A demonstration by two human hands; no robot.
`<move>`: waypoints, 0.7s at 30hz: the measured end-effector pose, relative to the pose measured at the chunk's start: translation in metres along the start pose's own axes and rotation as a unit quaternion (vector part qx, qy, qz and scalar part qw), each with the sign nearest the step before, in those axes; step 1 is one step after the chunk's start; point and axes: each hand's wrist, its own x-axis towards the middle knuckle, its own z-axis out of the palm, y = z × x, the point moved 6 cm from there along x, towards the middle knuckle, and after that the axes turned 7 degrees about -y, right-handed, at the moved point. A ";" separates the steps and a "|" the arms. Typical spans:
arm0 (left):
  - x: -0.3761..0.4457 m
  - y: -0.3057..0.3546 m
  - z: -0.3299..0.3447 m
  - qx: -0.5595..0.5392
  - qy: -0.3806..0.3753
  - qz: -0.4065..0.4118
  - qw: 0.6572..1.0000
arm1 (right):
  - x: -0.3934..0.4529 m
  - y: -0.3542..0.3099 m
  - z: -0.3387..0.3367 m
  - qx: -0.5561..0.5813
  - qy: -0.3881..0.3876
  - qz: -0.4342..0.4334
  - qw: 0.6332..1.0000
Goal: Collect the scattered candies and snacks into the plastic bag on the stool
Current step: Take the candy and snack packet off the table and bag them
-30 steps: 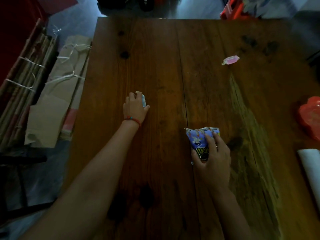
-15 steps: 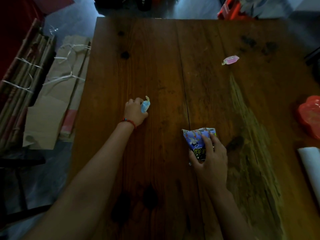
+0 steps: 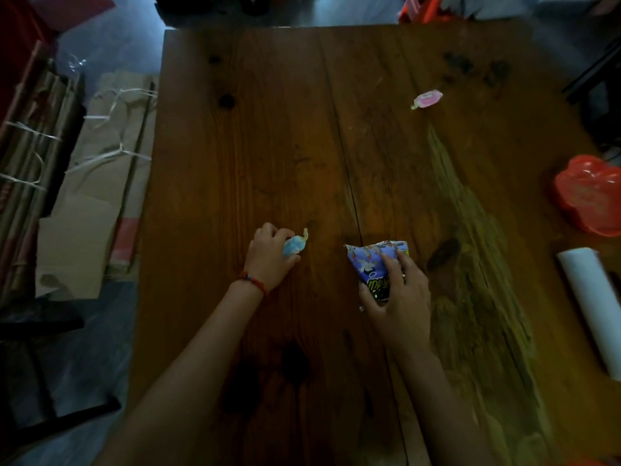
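On the wooden worktop (image 3: 302,163), the right hand (image 3: 398,297) has its fingers closed on a purple snack packet (image 3: 373,264). Beside it the left hand (image 3: 270,257) is curled around a light blue wrapped candy (image 3: 295,245). Farther off lies a pink candy (image 3: 426,99), well apart; a red plastic bag (image 3: 591,196) sits at the right edge

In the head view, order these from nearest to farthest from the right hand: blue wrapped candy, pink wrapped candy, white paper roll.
From the right hand:
1. Blue wrapped candy, left, in the left hand.
2. White paper roll, right table edge.
3. Pink wrapped candy, far side.
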 end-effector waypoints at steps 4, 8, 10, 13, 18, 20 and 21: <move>-0.002 0.004 -0.003 -0.008 0.020 0.029 0.999 | -0.005 -0.001 0.002 0.001 -0.002 0.007 1.000; -0.005 0.003 -0.007 -0.017 0.039 0.046 0.998 | -0.009 -0.001 0.004 0.001 -0.004 0.010 1.000; -0.008 0.003 -0.008 -0.036 0.048 0.057 0.997 | -0.011 -0.001 0.004 0.001 0.001 0.010 1.000; -0.014 0.008 -0.012 -0.070 0.061 0.070 0.993 | -0.015 0.001 0.002 -0.001 0.005 0.012 1.000; -0.033 0.037 -0.010 -0.087 0.080 0.118 0.986 | -0.031 0.013 -0.007 0.000 0.014 0.032 0.999; -0.045 0.054 -0.003 -0.085 0.080 0.140 0.983 | -0.043 0.024 -0.014 0.004 0.029 0.044 0.999; -0.051 0.063 0.002 -0.082 0.079 0.151 0.982 | -0.050 0.031 -0.019 0.005 0.039 0.052 0.998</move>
